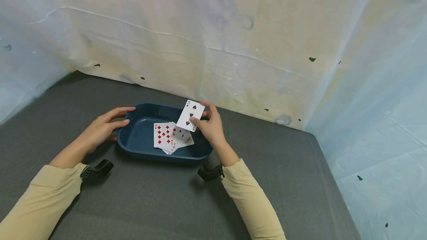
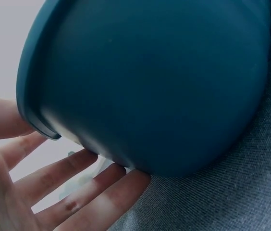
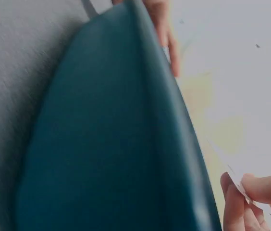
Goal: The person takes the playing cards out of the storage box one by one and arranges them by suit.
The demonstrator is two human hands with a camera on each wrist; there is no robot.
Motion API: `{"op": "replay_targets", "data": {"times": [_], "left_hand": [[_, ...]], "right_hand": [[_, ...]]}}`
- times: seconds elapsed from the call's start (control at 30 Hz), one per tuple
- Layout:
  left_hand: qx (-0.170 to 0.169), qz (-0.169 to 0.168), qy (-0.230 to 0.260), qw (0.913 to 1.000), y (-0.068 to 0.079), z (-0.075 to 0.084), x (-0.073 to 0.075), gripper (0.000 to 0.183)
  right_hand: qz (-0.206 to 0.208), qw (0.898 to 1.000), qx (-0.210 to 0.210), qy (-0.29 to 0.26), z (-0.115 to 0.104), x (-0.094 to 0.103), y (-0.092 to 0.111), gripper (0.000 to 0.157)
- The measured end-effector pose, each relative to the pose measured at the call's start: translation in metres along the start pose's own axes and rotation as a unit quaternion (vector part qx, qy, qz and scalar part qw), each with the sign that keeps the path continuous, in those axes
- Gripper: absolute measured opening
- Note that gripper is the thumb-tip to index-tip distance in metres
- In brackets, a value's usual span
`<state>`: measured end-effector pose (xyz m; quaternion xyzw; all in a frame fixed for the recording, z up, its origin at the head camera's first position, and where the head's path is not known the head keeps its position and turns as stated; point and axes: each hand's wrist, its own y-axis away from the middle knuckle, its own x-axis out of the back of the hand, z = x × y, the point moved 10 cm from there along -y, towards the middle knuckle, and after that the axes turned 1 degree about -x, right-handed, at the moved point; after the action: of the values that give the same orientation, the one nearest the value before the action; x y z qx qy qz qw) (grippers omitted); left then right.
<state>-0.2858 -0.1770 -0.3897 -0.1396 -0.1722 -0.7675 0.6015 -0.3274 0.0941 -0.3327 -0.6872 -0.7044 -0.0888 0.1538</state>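
Note:
In the head view, my right hand pinches a three of spades card between thumb and fingers, above the right part of a dark blue plastic tub. Edge-on, the pinched card also shows in the right wrist view, beyond the tub's rim. Beneath it, several playing cards lie overlapping inside the tub, with a nine of diamonds face up at their left. My left hand holds the tub's left end. In the left wrist view its fingers touch the outer wall and the thumb lies over the rim.
The tub stands on a dark grey cloth-covered surface. Behind it hangs a pale sheet with dark spots, and another pale sheet borders the right side. Black wrist devices are worn on both wrists.

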Motion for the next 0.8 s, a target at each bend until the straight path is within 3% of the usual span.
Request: {"op": "replay_targets", "data": {"times": [0.33,0.6,0.8], "left_hand": [[-0.003,0.003,-0.002,1.0000,0.000,-0.001,0.001,0.058],[-0.004,0.005,-0.004,1.0000,0.000,0.000,0.001,0.057],[-0.003,0.005,-0.006,1.0000,0.000,0.000,0.001,0.057]], "right_hand": [[0.061,0.998,-0.016,-0.021,0.006,0.047,-0.008,0.060],[0.080,0.996,-0.029,-0.037,0.024,0.071,-0.012,0.064],[0.124,0.992,-0.028,-0.026,0.039,0.093,-0.012,0.055]]}}
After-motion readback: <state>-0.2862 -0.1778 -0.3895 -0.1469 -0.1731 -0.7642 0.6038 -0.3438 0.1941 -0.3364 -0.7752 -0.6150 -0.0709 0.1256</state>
